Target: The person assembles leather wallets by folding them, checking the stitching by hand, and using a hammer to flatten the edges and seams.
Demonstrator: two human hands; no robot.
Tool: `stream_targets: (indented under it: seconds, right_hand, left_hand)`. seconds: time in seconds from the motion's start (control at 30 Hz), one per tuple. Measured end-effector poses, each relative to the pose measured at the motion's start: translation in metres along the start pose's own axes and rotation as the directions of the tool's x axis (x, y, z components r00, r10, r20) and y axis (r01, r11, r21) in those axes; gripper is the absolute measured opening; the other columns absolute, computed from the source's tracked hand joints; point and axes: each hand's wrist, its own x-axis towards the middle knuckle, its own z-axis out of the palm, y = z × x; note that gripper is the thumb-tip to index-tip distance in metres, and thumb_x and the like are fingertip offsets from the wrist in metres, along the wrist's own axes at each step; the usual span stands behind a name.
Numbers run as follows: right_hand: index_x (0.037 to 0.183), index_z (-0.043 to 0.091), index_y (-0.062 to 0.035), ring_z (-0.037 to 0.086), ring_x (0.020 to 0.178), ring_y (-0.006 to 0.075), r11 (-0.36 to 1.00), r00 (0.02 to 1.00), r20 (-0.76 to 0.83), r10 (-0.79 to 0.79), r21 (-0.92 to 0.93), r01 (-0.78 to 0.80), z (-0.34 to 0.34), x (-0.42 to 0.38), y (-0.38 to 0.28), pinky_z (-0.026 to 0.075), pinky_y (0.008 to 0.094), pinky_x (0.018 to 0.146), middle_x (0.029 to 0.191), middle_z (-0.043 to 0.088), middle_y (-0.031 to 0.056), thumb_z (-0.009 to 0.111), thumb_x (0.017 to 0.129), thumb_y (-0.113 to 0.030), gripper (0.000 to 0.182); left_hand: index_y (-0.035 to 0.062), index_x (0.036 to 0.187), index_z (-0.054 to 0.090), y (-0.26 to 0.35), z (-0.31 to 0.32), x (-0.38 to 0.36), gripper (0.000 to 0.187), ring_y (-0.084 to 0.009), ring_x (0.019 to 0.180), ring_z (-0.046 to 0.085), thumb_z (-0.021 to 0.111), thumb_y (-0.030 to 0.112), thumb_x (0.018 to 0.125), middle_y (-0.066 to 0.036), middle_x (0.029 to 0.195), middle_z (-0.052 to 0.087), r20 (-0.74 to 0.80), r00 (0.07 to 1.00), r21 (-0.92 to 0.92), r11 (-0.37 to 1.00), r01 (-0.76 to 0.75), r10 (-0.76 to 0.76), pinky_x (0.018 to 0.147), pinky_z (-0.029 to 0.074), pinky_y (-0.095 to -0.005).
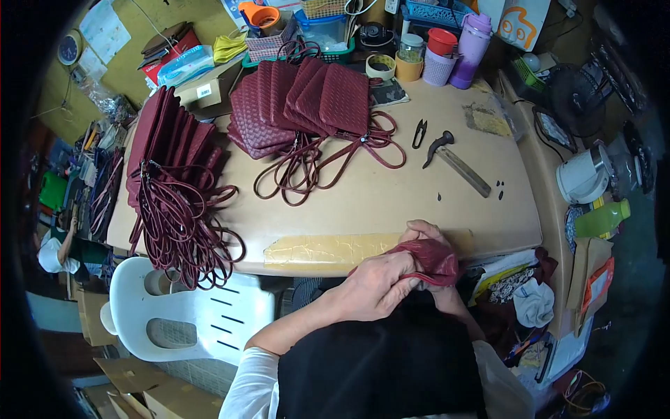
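Note:
A dark red leather piece is bunched up at the table's front edge, between my two hands. My left hand grips it from the left with the fingers wrapped round it. My right hand is behind and under it, with its fingertips showing above the leather and the rest largely hidden. Two groups of woven dark red pouches lie on the table: one pile at the back middle, another at the left with looped straps hanging over the edge.
A hammer and small black snips lie right of centre. Yellowed tape runs along the front edge. Containers and a purple bottle line the back. A white chair stands at the front left. Another person is far left.

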Motion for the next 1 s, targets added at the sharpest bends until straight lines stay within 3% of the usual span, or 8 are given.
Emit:
stream_targets:
  seconds: [0.1, 0.13, 0.17, 0.53, 0.6, 0.73, 0.83, 1.0]
  right_hand:
    - [0.125, 0.053, 0.0031, 0.062, 0.085, 0.0177, 0.975, 0.994, 0.008, 0.106, 0.197, -0.105, -0.003, -0.002, -0.012, 0.051, 0.0282, 0.076, 0.1, 0.063, 0.0138, 0.064, 0.086, -0.011, 0.042]
    - [0.12, 0.058, 0.0018, 0.063, 0.085, 0.0186, 0.924, 0.991, 0.047, -0.129, -0.357, 0.137, 0.005, 0.005, -0.029, 0.051, 0.0282, 0.075, 0.101, 0.063, 0.0136, 0.066, 0.083, -0.008, 0.039]
    - [0.114, 0.063, 0.0005, 0.063, 0.084, 0.0194, 0.533, 0.932, 0.206, -0.298, -0.774, 0.342, 0.012, 0.011, -0.043, 0.051, 0.0282, 0.074, 0.101, 0.063, 0.0134, 0.067, 0.08, -0.006, 0.035]
    - [0.096, 0.068, -0.0023, 0.06, 0.079, 0.0186, 0.562, 0.956, 0.171, -0.241, -0.778, 0.28, 0.03, 0.019, -0.058, 0.047, 0.0281, 0.069, 0.085, 0.059, 0.0079, 0.069, 0.07, -0.004, 0.026]
    - [0.094, 0.066, -0.0017, 0.059, 0.076, 0.0181, 0.505, 0.987, 0.135, -0.09, -0.848, 0.162, 0.033, 0.019, -0.063, 0.047, 0.0279, 0.068, 0.084, 0.058, 0.0074, 0.067, 0.071, -0.005, 0.024]
    - [0.096, 0.064, -0.0005, 0.057, 0.073, 0.0169, 0.435, 0.974, 0.165, -0.153, -0.874, 0.217, 0.027, 0.02, -0.044, 0.045, 0.0267, 0.066, 0.083, 0.057, 0.0071, 0.065, 0.072, -0.003, 0.024]
    - [0.096, 0.06, -0.0003, 0.054, 0.072, 0.0142, 0.554, 0.896, -0.147, -0.419, -0.823, 0.124, 0.039, 0.022, -0.027, 0.044, 0.0255, 0.065, 0.081, 0.055, 0.0068, 0.06, 0.075, -0.002, 0.022]
    - [0.103, 0.054, -0.0035, 0.047, 0.079, 0.0099, 0.928, 0.952, -0.219, -0.215, -0.35, 0.129, 0.028, 0.034, -0.016, 0.041, 0.0233, 0.074, 0.09, 0.048, 0.003, 0.054, 0.087, -0.008, 0.016]
  left_hand:
    - [0.0023, 0.083, 0.046, 0.0, -0.004, -0.003, 0.02, -0.0282, 0.062, 0.05, 0.051, 0.018, 0.096, -0.012, 0.071, 0.048, 0.04, 0.99, -0.159, 0.978, 0.138, -0.133, 0.058, 0.042, -0.0342]
    - [0.0023, 0.083, 0.046, -0.001, -0.005, -0.002, 0.02, -0.0282, 0.062, 0.05, 0.051, 0.018, 0.096, -0.012, 0.071, 0.048, 0.036, 0.991, -0.162, 0.977, 0.135, -0.131, 0.058, 0.042, -0.0342]
    - [0.002, 0.084, 0.046, -0.002, -0.005, -0.001, 0.022, -0.028, 0.062, 0.049, 0.05, 0.019, 0.096, -0.012, 0.071, 0.048, 0.035, 0.988, -0.185, 0.97, 0.155, -0.151, 0.058, 0.041, -0.0342]
    - [-0.001, 0.093, 0.049, 0.015, -0.011, 0.0, 0.027, -0.0434, 0.073, 0.056, 0.062, 0.023, 0.089, -0.021, 0.08, 0.056, 0.24, 0.962, -0.074, 0.986, 0.152, -0.13, 0.065, 0.045, -0.0454]
    - [0.0001, 0.092, 0.05, 0.019, -0.011, 0.0, 0.03, -0.0393, 0.072, 0.059, 0.067, 0.024, 0.085, -0.018, 0.078, 0.057, 0.297, 0.945, 0.037, 0.991, 0.129, -0.134, 0.064, 0.046, -0.0434]
    - [0.0015, 0.086, 0.05, 0.019, 0.005, 0.001, 0.02, -0.0303, 0.069, 0.061, 0.066, 0.014, 0.082, -0.014, 0.074, 0.054, 0.279, 0.957, 0.255, 0.956, -0.146, 0.072, 0.061, 0.048, -0.0396]
    - [0.0033, 0.082, 0.052, 0.02, 0.012, 0.008, 0.022, -0.0297, 0.063, 0.058, 0.069, 0.017, 0.082, -0.011, 0.07, 0.051, 0.201, 0.969, 0.244, 0.95, -0.194, 0.147, 0.057, 0.047, -0.0397]
    - [0.0034, 0.085, 0.054, 0.021, 0.013, 0.013, 0.018, -0.0292, 0.072, 0.058, 0.068, 0.013, 0.08, -0.011, 0.074, 0.052, 0.145, 0.978, 0.213, 0.96, -0.18, 0.151, 0.065, 0.047, -0.0362]
